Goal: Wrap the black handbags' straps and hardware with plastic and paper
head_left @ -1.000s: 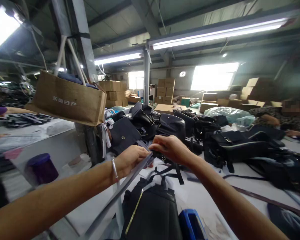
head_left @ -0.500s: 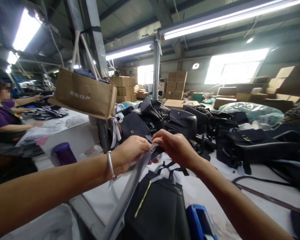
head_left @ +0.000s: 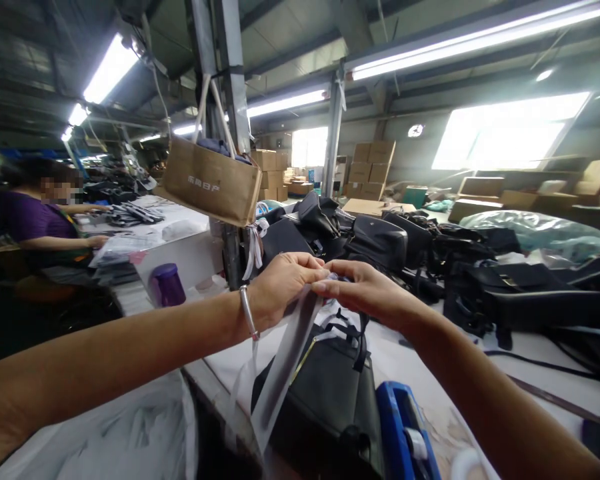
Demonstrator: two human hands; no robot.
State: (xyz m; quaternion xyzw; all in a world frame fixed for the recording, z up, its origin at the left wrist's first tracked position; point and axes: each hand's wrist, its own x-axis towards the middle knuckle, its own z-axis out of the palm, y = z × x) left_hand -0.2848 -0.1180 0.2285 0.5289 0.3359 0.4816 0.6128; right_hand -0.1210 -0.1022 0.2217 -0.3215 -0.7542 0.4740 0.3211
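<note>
Head view: we see the left hand [head_left: 279, 285] and right hand [head_left: 373, 293], fingertips now closer together, pinch a translucent grey plastic strip [head_left: 286, 370] above a black leather backpack [head_left: 335, 390] on the white counter [head_left: 391, 357]; handling apparently centres on its upper end.

Four white Chinese characters on a brown, boxy cloth-like bag with pale handles [head_left: 210, 197].
The characters stand in one row on the broad front side of this bag and can be read as "东风日产"; the row slopes slightly down to the right. On the wall, a round white clock [head_left: 415, 131] shows dark marks on its face, but these are too small for reading the hour or any number.
</note>
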